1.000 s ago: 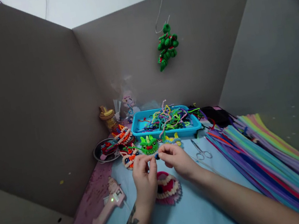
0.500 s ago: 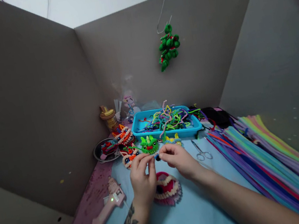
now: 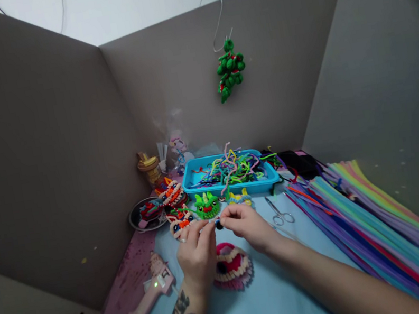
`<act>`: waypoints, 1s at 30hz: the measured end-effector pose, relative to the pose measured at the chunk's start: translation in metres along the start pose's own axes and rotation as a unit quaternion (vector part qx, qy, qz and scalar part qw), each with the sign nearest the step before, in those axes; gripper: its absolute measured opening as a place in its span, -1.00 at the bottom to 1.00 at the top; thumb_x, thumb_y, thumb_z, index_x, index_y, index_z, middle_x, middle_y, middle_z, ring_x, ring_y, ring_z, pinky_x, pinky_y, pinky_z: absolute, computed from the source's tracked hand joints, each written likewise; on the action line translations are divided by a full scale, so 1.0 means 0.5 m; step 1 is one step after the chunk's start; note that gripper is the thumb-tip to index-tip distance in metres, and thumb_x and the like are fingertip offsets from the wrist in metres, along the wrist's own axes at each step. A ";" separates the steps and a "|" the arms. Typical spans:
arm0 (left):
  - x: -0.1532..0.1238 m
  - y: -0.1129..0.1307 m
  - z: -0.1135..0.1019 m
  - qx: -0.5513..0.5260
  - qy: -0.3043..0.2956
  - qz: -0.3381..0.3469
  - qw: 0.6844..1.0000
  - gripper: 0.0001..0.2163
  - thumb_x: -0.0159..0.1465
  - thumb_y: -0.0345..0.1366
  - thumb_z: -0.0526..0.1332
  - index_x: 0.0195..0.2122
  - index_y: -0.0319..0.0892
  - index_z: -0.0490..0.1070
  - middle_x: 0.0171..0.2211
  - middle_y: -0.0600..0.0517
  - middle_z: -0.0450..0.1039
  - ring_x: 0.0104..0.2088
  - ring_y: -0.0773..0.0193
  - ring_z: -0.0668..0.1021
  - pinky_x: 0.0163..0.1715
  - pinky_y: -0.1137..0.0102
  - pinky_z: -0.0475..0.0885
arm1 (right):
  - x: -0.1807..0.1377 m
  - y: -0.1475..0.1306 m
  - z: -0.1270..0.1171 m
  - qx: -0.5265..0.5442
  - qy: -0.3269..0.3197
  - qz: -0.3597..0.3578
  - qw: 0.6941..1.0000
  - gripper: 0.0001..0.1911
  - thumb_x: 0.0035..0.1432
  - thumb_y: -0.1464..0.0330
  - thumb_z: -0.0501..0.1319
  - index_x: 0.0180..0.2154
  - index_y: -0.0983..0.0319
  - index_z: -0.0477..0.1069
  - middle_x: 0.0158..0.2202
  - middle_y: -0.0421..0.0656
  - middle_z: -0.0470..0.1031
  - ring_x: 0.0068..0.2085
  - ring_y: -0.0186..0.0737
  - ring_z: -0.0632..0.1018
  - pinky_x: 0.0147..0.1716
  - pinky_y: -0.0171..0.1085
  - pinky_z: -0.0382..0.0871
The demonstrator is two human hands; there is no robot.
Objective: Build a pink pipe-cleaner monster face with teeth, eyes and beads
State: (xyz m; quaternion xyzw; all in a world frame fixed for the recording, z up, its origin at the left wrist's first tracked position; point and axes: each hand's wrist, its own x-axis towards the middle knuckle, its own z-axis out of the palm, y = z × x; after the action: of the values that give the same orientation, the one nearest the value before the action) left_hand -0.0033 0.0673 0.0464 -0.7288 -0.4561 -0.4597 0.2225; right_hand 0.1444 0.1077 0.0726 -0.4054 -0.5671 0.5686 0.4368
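My left hand [image 3: 196,253] and my right hand [image 3: 246,227] meet above the mat, fingertips pinched together on a small blue-and-black piece [image 3: 218,224]. It looks like a tiny coil of pipe cleaner, but its details are too small to make out. Below the hands lies a pink and cream pipe-cleaner face [image 3: 233,265] with a dark round eye, partly covered by my left hand. Just beyond them sit a green dragon-like head [image 3: 207,205] with red lips and a yellow-and-blue one [image 3: 239,198], the latter partly behind my right hand.
A pink glue gun [image 3: 152,295] with a lit green light lies at left. Scissors [image 3: 280,212] rest right of my hands. A blue tray [image 3: 235,190] of pipe-cleaner scraps stands behind. Long pipe cleaners [image 3: 374,226] spread at right; orange-and-cream heads [image 3: 173,192] sit by a metal bowl [image 3: 134,220].
The view has shifted slightly. Both hands stay together on the small piece, with my left fingers bent a little more and the piece turned slightly. The pink face shows its dark eye more.
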 end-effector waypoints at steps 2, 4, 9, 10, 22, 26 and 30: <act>-0.001 0.002 0.002 0.003 0.006 0.003 1.000 -0.82 0.13 -0.51 0.24 -0.23 -0.21 0.43 -0.29 -0.07 0.50 -0.27 0.20 0.49 -0.21 0.32 0.40 | -0.002 0.000 0.002 0.012 -0.003 0.009 1.000 -0.84 -0.14 0.29 0.20 -0.58 0.23 0.29 -0.67 -0.34 0.16 -0.62 -0.43 0.15 -0.63 -0.37 -0.02; -0.002 0.003 0.003 0.005 0.012 -0.001 1.000 -0.84 0.14 -0.51 0.23 -0.24 -0.22 0.43 -0.29 -0.08 0.49 -0.26 0.21 0.49 -0.21 0.33 0.40 | -0.007 0.001 0.006 0.025 -0.006 0.020 0.999 -0.84 -0.13 0.29 0.20 -0.57 0.23 0.29 -0.67 -0.35 0.14 -0.63 -0.44 0.14 -0.65 -0.38 -0.04; -0.006 0.004 0.004 0.005 0.032 -0.028 0.999 -0.87 0.14 -0.50 0.24 -0.27 -0.23 0.41 -0.33 -0.06 0.47 -0.26 0.24 0.49 -0.21 0.37 0.41 | -0.016 0.009 0.024 0.053 0.005 0.008 0.999 -0.83 -0.09 0.28 0.20 -0.54 0.24 0.30 -0.66 -0.35 0.16 -0.63 -0.45 0.15 -0.65 -0.38 -0.02; -0.007 0.005 0.004 -0.001 0.033 -0.033 0.999 -0.86 0.14 -0.50 0.23 -0.27 -0.23 0.41 -0.33 -0.05 0.46 -0.26 0.25 0.49 -0.21 0.37 0.41 | -0.016 0.011 0.026 0.054 0.013 0.000 0.998 -0.83 -0.08 0.28 0.20 -0.53 0.24 0.30 -0.66 -0.35 0.17 -0.63 -0.45 0.16 -0.65 -0.38 -0.01; -0.003 0.002 0.008 -0.146 -0.002 -0.133 0.980 -0.79 0.21 -0.46 0.16 -0.13 -0.18 0.43 -0.21 -0.06 0.42 -0.17 0.22 0.47 -0.17 0.31 0.43 | -0.001 0.017 0.008 0.037 0.030 -0.034 0.998 -0.84 -0.07 0.29 0.20 -0.55 0.24 0.30 -0.66 -0.35 0.16 -0.62 -0.44 0.15 -0.64 -0.38 0.01; -0.001 0.007 0.007 -0.177 -0.028 -0.143 0.973 -0.81 0.21 -0.43 0.15 -0.17 -0.15 0.47 -0.24 -0.04 0.45 -0.20 0.23 0.50 -0.22 0.33 0.44 | -0.002 0.013 0.006 0.003 0.034 -0.054 0.998 -0.85 -0.06 0.29 0.20 -0.54 0.24 0.32 -0.65 -0.34 0.17 -0.60 -0.42 0.17 -0.61 -0.37 0.03; 0.000 0.010 0.009 -0.191 -0.032 -0.146 0.970 -0.84 0.20 -0.41 0.18 -0.21 -0.16 0.49 -0.27 -0.03 0.46 -0.24 0.25 0.51 -0.24 0.33 0.45 | -0.004 0.012 0.007 0.006 0.045 -0.049 0.998 -0.85 -0.07 0.29 0.19 -0.54 0.24 0.32 -0.66 -0.33 0.16 -0.59 -0.41 0.18 -0.61 -0.37 0.03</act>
State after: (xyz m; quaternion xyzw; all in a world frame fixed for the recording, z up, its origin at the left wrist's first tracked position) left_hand 0.0032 0.0680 0.0449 -0.6978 -0.4680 -0.5423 -0.0045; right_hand 0.1414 0.1051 0.0666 -0.3998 -0.5627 0.5313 0.4911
